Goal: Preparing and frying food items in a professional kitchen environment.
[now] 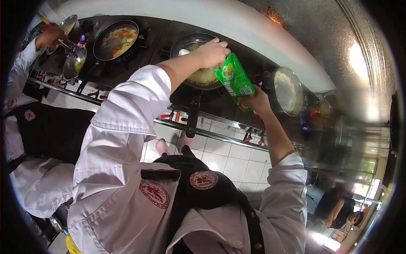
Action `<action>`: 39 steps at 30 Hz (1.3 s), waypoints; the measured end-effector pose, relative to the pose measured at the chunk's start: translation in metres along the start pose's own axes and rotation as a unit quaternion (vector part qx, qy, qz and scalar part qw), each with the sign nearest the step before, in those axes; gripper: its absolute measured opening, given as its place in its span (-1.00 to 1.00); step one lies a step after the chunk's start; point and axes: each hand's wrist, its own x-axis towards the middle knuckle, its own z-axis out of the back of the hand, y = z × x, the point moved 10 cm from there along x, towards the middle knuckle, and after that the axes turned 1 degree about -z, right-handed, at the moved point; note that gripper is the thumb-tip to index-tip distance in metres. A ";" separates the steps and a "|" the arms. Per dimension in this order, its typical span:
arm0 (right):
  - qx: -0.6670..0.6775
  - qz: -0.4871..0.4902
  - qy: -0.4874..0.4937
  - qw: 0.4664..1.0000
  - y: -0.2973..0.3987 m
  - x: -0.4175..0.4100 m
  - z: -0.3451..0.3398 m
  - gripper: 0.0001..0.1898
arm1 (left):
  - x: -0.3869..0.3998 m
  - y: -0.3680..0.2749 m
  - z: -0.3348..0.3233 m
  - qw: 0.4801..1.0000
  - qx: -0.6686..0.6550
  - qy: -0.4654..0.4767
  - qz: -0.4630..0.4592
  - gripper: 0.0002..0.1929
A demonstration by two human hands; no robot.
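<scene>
A green foil pouch (236, 82) slants above the right side of a dark frying pan (203, 86) on the stove. Around its lower end my right hand (257, 101) is closed. The fingers of my left hand (213, 52) are at the pouch's top corner, over the pan; whether they grip it or something small is hard to tell. Yellowish, bubbling liquid (204, 76) covers the pan's bottom, and a white piece (184, 52) shows at its left edge, partly hidden by my left forearm. The pan's black handle (192, 122) points toward me, over the stove's front rail.
Left of the pan, a frying pan of cut vegetables (118, 40) sits over a blue flame. Farther left, a co-worker's hand (52, 36) is near a small metal pan (75, 63). At right stands a pan with pale contents (288, 92), near another flame. A steel rail (219, 135) edges the stove.
</scene>
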 end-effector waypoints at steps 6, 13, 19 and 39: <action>-0.045 0.010 0.009 0.999 -0.015 0.008 -0.009 -0.26 | 0.004 -0.003 -0.015 0.999 0.009 0.034 -0.014 -0.96; -0.083 0.017 0.007 0.996 -0.010 0.012 0.011 -0.33 | 0.018 -0.002 -0.023 0.999 0.006 0.020 -0.030 -0.94; -0.114 0.008 0.020 0.993 -0.005 0.009 0.016 -0.37 | 0.021 0.001 -0.036 0.998 -0.001 0.065 0.003 -0.94; -0.147 -0.001 0.021 0.989 -0.001 0.015 0.016 -0.36 | 0.012 0.004 -0.038 0.998 -0.022 0.056 0.034 -0.95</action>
